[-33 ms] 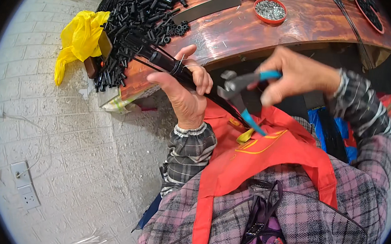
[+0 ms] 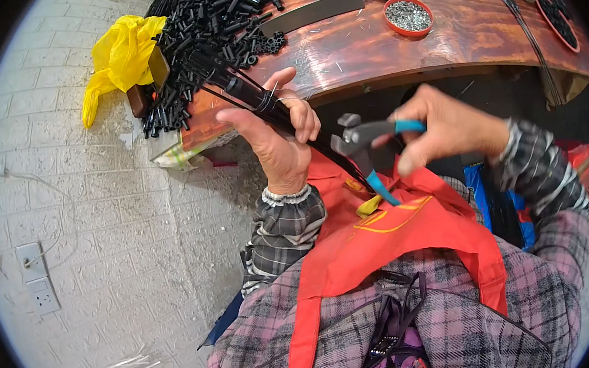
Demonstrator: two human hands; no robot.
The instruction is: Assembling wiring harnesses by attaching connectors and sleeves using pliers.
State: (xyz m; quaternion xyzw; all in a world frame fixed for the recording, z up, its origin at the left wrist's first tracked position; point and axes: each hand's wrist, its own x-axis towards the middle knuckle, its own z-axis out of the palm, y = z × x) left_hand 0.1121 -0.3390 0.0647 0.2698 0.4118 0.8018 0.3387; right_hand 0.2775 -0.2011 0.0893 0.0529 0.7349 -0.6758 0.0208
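Note:
My left hand (image 2: 281, 131) has its lower fingers curled round a bundle of thin black rods (image 2: 334, 158), while its thumb and forefinger stand away from it. The bundle slants from the table edge down towards my lap, with black tubular pieces (image 2: 246, 92) at its upper end. A thin wire (image 2: 274, 94) shows by the forefinger. In my right hand (image 2: 440, 130) is a pair of end-cutting pliers (image 2: 360, 137) with blue handles; the handles are spread and the jaws point at the bundle, just right of my left fingers. Part of the grip is hidden behind the hand.
A heap of black tubular parts (image 2: 207, 21) covers the table's (image 2: 360, 58) left end, beside a yellow plastic bag (image 2: 125, 53). A curved dark strip (image 2: 311, 14) and a red dish of small metal pieces (image 2: 408, 16) lie farther right. My red apron (image 2: 402, 227) covers my lap.
My right hand and the pliers have shifted slightly right and down, and the pliers look sharper. My left hand and the bundle are almost unchanged.

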